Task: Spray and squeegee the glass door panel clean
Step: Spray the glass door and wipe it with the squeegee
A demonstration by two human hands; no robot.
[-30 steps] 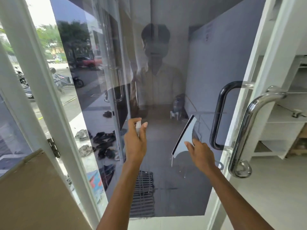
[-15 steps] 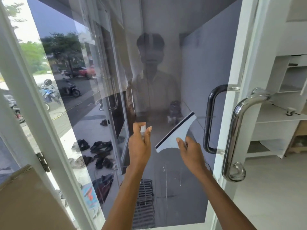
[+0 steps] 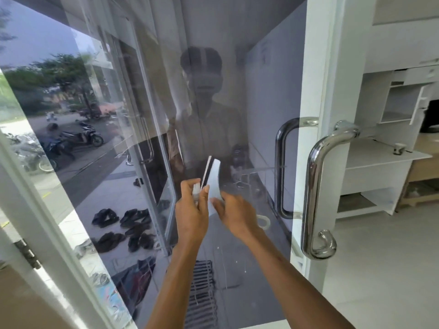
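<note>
No legible text or brand, faint notice [image 3: 265, 54] on grey wall [image 3: 273, 96] (too blurred to read)

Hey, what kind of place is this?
Likely a shopfront or small office entrance: a glass door panel with a steel pull handle, shoes left outside, parked motorbikes on the street, white shelving inside.

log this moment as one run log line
left hand: grips spray bottle | right hand: holds squeegee, blade near upright beside bottle | glass door panel: drip trails low | blade contact: unclear
</note>
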